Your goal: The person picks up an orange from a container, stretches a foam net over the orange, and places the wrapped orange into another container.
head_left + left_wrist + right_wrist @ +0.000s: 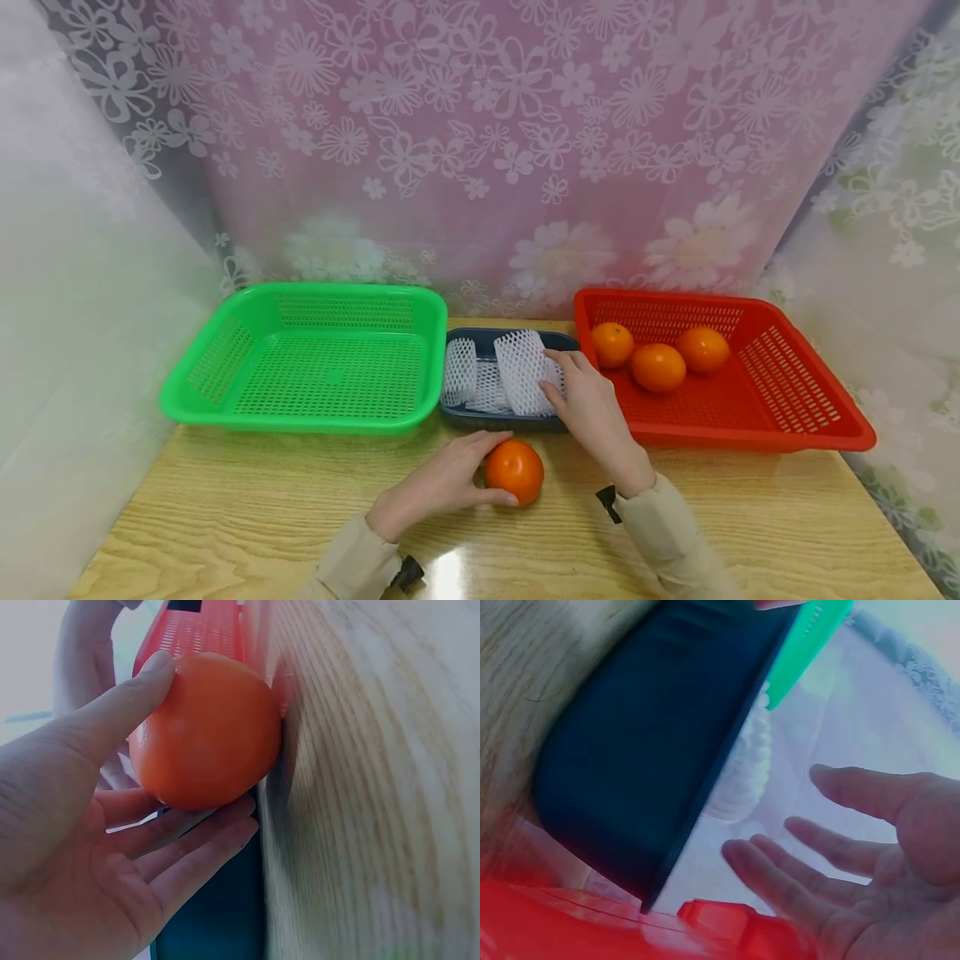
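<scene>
An orange [514, 472] rests on the table in front of the dark blue tray [510, 423]. My left hand [448, 482] holds it from the left, thumb on the near side and fingers on the far side; the left wrist view shows the thumb and fingers around the orange [206, 735]. Over the right end of the tray reaches my right hand [592, 408], its fingertips right at a white foam net sleeve [521, 371]. In the right wrist view, the right hand's fingers [840, 847] are spread with nothing between them. More foam net sleeves [460, 371] lie in the tray.
To the left stands a green basket [303, 423] with nothing in it. A red basket [750, 433] on the right contains three oranges [657, 367]. The tray sits between the two baskets on the wooden table [247, 517], with a flowered curtain [480, 167] behind.
</scene>
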### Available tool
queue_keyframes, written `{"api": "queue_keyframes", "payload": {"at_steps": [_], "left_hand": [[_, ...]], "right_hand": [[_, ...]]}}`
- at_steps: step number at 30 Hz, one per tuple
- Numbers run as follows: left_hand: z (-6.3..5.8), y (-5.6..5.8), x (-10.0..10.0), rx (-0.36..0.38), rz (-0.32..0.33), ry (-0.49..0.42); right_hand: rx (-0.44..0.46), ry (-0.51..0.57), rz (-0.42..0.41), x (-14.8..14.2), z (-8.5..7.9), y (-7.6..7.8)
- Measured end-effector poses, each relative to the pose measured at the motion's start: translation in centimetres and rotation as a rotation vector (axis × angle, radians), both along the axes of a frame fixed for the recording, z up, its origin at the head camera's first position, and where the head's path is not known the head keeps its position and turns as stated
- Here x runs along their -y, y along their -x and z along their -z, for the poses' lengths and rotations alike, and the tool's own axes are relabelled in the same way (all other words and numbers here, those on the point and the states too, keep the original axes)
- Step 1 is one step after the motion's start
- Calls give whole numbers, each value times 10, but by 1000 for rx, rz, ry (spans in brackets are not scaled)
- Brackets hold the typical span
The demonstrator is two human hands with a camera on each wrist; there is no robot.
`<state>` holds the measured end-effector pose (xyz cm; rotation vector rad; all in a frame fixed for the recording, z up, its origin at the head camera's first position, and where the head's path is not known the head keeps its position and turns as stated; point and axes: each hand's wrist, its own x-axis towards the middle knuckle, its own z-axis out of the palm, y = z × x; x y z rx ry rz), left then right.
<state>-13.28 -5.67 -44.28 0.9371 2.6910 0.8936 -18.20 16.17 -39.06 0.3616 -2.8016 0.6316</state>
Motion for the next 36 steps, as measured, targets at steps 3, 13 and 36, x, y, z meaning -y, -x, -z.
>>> {"api": "queue_keyframes", "payload": {"at_steps": [3,13,36], "left_hand": [[-1,-1,1,-3,3,3],[0,-2,2,-44,13,0],[0,-1,2,4,7,-13]], "right_hand": [[37,-42,36,4,4,5],[57,-121,65,11,13,10],[-255,243,22,3,-4,0]]}}
